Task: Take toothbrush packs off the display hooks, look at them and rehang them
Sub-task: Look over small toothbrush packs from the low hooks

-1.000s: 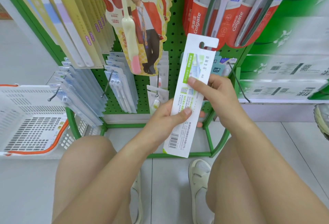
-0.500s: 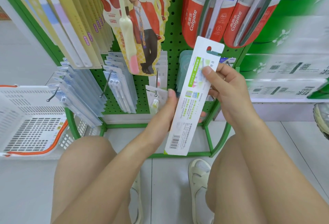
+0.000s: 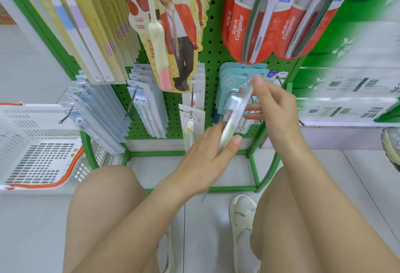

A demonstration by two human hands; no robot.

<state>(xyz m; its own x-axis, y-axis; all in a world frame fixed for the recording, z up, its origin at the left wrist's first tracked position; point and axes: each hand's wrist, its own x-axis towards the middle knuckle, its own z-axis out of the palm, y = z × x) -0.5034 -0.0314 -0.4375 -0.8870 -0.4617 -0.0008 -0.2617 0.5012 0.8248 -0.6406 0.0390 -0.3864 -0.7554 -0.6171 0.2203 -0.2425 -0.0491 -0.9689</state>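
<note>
Low before the green pegboard rack [image 3: 213, 40], a person holds one toothbrush pack [image 3: 234, 112] edge-on, its clear blister and white bristle head facing the camera. The left hand [image 3: 207, 155] pinches the pack's lower end between thumb and fingers, while the right hand [image 3: 275, 108] grips its top end with thumb and forefinger, the other fingers spread out. The pack is off the hooks, just in front of the teal-carded packs [image 3: 233, 77] on the lower row. Motion blur hides any print on it.

Above hang two rows of red Colgate packs [image 3: 266, 27], each front card reading "Colgate" beside Chinese characters. To their left hangs a red-and-yellow cut-out pack [image 3: 173, 34] printed with a standing figure and holding one cream toothbrush with a pink end. Lower left, several pale blue packs [image 3: 147, 108] hang on metal hooks [image 3: 129, 108]. One white shopping basket [image 3: 39, 142] with orange handles sits on the floor at left.
</note>
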